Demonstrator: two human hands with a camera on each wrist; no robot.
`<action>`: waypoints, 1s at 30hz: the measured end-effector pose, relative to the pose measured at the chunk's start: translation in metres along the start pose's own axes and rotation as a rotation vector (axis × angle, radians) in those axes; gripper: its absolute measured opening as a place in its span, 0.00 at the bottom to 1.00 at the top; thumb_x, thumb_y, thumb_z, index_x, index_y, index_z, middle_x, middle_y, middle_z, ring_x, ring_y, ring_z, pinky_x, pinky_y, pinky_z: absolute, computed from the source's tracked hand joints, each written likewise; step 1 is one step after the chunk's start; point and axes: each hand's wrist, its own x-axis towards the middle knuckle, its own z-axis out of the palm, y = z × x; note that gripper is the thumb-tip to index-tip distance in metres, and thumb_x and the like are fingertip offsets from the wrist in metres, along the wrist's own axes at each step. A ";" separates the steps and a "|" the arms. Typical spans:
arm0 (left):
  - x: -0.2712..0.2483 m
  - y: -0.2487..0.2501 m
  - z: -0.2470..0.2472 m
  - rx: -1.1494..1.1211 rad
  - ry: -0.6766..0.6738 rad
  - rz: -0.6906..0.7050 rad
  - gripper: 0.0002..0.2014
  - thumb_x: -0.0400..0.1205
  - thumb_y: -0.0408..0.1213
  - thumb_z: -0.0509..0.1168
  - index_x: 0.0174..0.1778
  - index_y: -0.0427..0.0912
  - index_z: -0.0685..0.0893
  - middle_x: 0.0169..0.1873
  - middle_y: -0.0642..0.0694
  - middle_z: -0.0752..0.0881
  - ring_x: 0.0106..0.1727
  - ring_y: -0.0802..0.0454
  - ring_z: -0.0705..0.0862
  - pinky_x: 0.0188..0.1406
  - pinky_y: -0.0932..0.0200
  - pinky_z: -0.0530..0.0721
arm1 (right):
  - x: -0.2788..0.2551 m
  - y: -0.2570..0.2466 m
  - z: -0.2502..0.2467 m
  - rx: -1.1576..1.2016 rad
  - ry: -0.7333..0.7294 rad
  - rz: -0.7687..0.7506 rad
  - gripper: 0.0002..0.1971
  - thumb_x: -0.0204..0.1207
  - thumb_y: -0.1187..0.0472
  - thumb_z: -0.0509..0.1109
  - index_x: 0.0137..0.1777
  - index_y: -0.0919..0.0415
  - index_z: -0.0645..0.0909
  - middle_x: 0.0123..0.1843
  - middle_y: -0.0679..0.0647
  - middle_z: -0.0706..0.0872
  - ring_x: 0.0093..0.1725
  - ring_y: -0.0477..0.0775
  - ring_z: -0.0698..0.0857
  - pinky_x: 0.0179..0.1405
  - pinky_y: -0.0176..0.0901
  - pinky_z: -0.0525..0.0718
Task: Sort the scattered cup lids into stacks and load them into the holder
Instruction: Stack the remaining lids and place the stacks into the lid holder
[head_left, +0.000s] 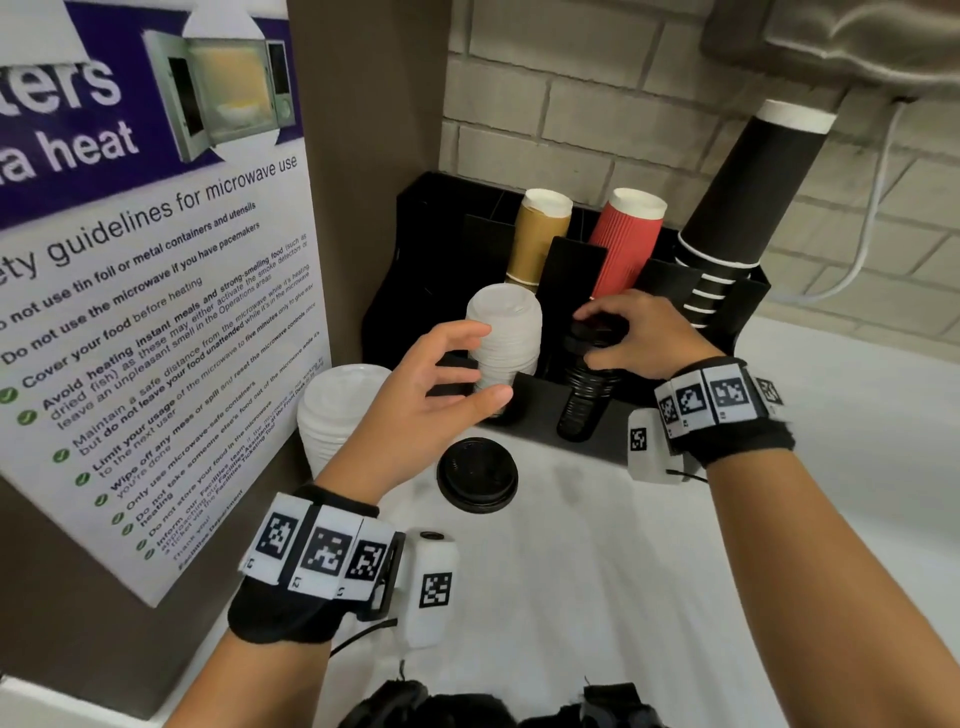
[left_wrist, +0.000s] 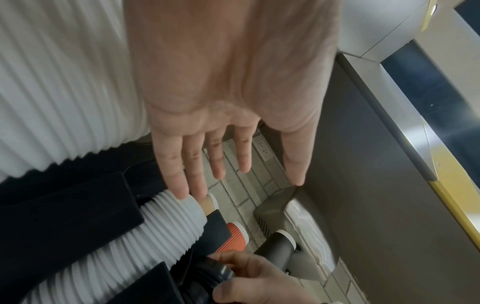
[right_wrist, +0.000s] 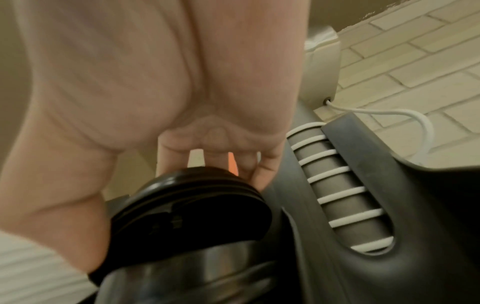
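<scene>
A black holder (head_left: 415, 270) stands against the wall. In its front slots sit a white lid stack (head_left: 511, 317) and a black lid stack (head_left: 584, 400). My right hand (head_left: 597, 338) grips the top of the black lid stack, thumb in front and fingers curled over the far rim; the right wrist view shows the same grip of the right hand (right_wrist: 168, 195) on the top black lid (right_wrist: 197, 209). My left hand (head_left: 488, 364) hovers open beside the white stack, and in the left wrist view the left hand (left_wrist: 233, 181) has straight fingers near that white lid stack (left_wrist: 161, 232).
A second white lid stack (head_left: 337, 410) stands on the white counter by the poster wall. One loose black lid (head_left: 477, 475) lies in front of the holder. Tan (head_left: 537, 234), red (head_left: 628, 239) and black (head_left: 737, 208) cup stacks fill the holder's back slots.
</scene>
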 end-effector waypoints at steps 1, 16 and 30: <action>0.000 0.000 0.000 0.001 0.000 0.000 0.31 0.69 0.50 0.71 0.69 0.55 0.76 0.67 0.55 0.77 0.63 0.57 0.83 0.58 0.66 0.83 | 0.000 0.001 0.001 -0.002 -0.003 -0.003 0.26 0.64 0.60 0.79 0.64 0.47 0.82 0.65 0.53 0.79 0.67 0.57 0.77 0.72 0.58 0.73; -0.003 0.001 0.003 0.006 -0.005 -0.016 0.27 0.69 0.51 0.71 0.65 0.59 0.77 0.65 0.57 0.78 0.62 0.58 0.84 0.56 0.67 0.83 | -0.017 0.001 0.025 -0.269 0.030 0.005 0.36 0.68 0.55 0.78 0.77 0.48 0.70 0.71 0.58 0.71 0.69 0.63 0.68 0.69 0.63 0.72; -0.008 0.003 0.007 0.012 -0.008 -0.033 0.26 0.70 0.50 0.71 0.66 0.58 0.78 0.65 0.57 0.79 0.61 0.59 0.84 0.54 0.68 0.82 | -0.013 -0.008 0.020 -0.054 -0.042 -0.072 0.28 0.68 0.63 0.76 0.69 0.53 0.75 0.68 0.55 0.75 0.69 0.60 0.71 0.68 0.65 0.73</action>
